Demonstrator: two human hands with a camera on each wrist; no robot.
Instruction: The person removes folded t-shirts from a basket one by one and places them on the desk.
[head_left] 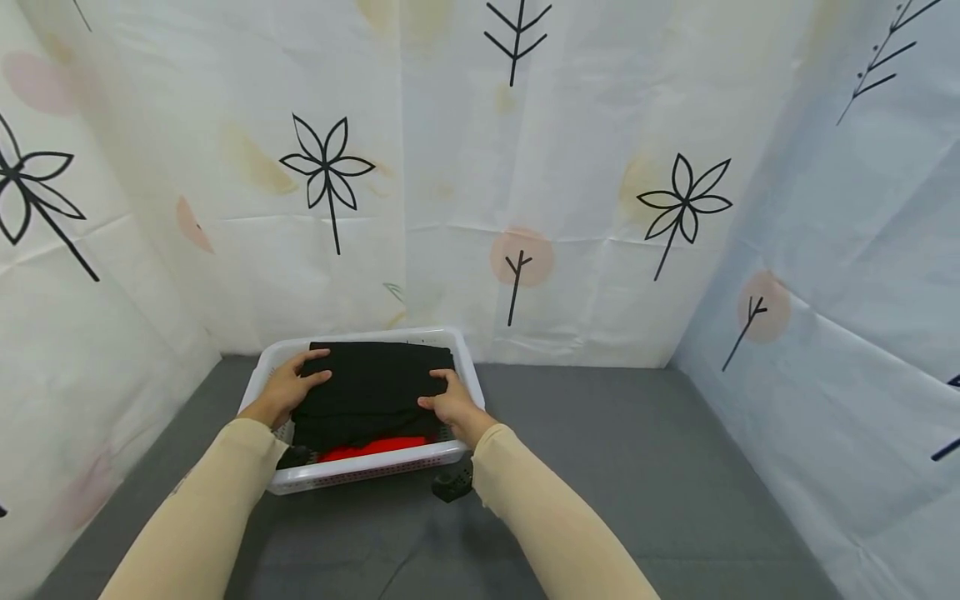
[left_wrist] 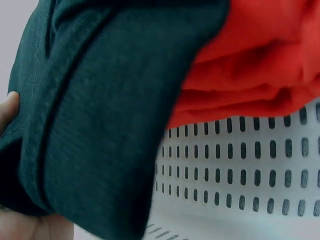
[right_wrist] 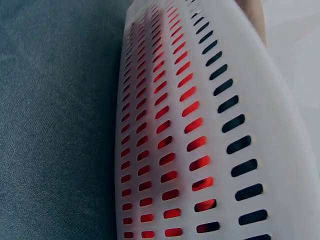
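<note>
A folded black garment [head_left: 371, 387] lies at the top of a white perforated plastic basket [head_left: 375, 468], over folded red cloth [head_left: 375, 447]. My left hand [head_left: 288, 387] grips the garment's left edge, thumb and fingers spread along it. Up close in the left wrist view, the dark fabric [left_wrist: 110, 120] shows a stitched seam and sits between the fingers, with red folds [left_wrist: 250, 75] beside it. At the garment's right edge, inside the basket rim, my right hand [head_left: 457, 406] holds the cloth. The right wrist view mostly shows the basket's outer side [right_wrist: 280, 150], which hides those fingers.
The basket stands on a grey cloth-covered table [head_left: 600, 467], against the back curtain [head_left: 450, 167] with its leaf and flower prints. A side curtain [head_left: 847, 292] borders the right. Below my right wrist shows a small black object [head_left: 452, 483].
</note>
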